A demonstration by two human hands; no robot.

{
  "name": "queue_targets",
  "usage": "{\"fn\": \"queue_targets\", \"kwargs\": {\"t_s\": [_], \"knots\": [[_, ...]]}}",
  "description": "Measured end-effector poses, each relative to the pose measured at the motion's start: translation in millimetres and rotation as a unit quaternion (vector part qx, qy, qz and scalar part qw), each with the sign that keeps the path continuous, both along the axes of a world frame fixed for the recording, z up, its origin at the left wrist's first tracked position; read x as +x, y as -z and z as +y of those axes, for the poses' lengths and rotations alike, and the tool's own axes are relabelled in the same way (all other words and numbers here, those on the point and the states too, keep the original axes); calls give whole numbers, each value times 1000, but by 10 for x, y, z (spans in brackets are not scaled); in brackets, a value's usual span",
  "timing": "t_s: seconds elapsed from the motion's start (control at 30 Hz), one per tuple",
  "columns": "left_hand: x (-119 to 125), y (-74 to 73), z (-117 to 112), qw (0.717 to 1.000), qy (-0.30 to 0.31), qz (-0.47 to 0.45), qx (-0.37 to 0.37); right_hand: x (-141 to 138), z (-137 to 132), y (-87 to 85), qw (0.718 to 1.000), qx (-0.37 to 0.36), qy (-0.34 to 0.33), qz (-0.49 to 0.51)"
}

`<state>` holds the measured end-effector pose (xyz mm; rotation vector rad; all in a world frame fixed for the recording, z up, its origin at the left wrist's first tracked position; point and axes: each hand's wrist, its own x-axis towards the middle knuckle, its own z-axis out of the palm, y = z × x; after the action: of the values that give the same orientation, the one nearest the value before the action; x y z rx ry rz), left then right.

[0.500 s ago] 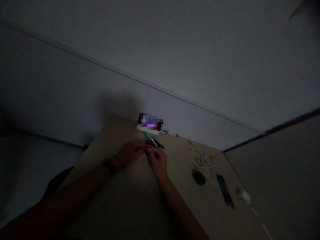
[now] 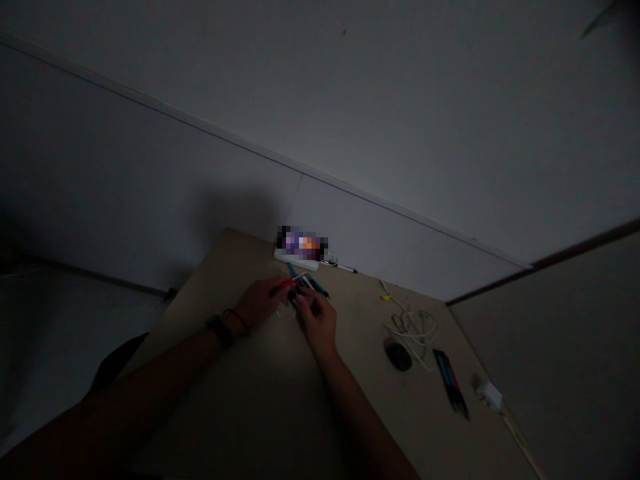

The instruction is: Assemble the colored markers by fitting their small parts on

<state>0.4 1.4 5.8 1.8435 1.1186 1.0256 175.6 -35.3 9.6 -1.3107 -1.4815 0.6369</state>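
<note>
The left hand [image 2: 259, 303] has its fingers closed on a red pen [image 2: 286, 284], now angled higher.

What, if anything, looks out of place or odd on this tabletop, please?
The white cable stands out: it lies in a loose tangle on the board beside a dark computer mouse, neither coiled nor straightened. The pens nearer the middle also lie splayed at different angles, though the dim light hides fine detail.

Left hand [image 2: 260, 303] holding red pen [image 2: 286, 284], right hand [image 2: 316, 321] at pen pile [image 2: 315, 285], black mouse [image 2: 398, 355] beside.
</note>
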Motion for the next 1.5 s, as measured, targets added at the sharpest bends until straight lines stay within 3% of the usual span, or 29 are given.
{"fn": "queue_targets", "kwargs": {"t_s": [0.37, 0.77, 1.5], "knots": [[5, 36, 25, 998, -37, -54, -13, 224, 127, 31, 992, 43, 89, -83], [19, 14, 14, 998, -40, -45, -24, 406, 266, 199, 970, 25, 99, -220], [22, -32, 0, 998, -40, -35, -26, 405, 268, 237, 971, -3, 83, -222]]}}
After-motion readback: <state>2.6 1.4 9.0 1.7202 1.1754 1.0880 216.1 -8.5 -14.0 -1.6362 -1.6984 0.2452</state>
